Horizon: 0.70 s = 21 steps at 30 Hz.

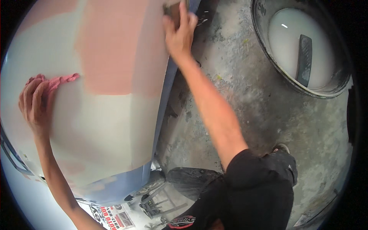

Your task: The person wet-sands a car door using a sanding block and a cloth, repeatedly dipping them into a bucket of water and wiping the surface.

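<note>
A car body panel [103, 134] in pale grey-green, with large pink filler patches [111, 57], fills the left side. At its far right edge, my right hand [182, 38] grips a brownish, flat sanding block [173, 13]. The fingers cover part of the block, and water drops show beside it. Over on the left, my left hand [34, 100] is closed around a crumpled pink cloth [57, 81]. This hand rests on the panel, and a twisted end of the cloth points right.
A dark round tub [264, 53] of cloudy water [283, 42] stands on the concrete floor at the far right. A long dark curved strip [304, 61] leans in it. Below the panel are a metal stand [161, 203] and a printed sign [115, 216]. My shoe [283, 147] shows on the right.
</note>
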Motion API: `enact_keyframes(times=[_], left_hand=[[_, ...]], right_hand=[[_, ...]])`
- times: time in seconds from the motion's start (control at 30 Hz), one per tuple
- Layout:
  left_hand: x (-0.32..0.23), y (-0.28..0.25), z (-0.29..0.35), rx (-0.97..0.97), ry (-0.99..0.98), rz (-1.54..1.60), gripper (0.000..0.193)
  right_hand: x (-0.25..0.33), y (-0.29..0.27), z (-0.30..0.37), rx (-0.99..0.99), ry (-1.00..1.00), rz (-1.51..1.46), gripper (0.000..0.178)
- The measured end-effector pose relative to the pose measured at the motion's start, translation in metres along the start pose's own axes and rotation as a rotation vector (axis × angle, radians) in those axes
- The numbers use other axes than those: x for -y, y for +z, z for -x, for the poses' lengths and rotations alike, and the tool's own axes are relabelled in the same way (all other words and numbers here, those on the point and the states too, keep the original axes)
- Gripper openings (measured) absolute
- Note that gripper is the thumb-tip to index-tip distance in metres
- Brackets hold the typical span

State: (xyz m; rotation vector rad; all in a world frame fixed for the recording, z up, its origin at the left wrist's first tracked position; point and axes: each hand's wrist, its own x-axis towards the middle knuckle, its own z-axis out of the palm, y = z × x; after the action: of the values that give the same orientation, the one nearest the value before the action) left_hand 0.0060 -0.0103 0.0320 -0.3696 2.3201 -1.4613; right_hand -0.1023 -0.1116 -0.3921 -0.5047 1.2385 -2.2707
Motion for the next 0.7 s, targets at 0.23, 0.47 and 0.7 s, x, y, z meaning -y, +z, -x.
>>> enact_keyframes(times=[0.23,0.47,0.7], left_hand=[[-0.019,0.01,-0.004,-0.045,-0.019,0.01,0.034],[-0.149,0.035,-0.031,-0.154,-0.212,0.439,0.024],[-0.376,0.078,-0.029,-0.034,-1.077,1.511,0.024]], right_hand=[[0.035,-0.039,0.322,0.368,0.106,0.108,0.083],[0.036,-0.092,0.269,0.092,0.477,-0.084,0.067],[0.058,-0.13,0.143,0.044,0.71,-0.415,0.068]])
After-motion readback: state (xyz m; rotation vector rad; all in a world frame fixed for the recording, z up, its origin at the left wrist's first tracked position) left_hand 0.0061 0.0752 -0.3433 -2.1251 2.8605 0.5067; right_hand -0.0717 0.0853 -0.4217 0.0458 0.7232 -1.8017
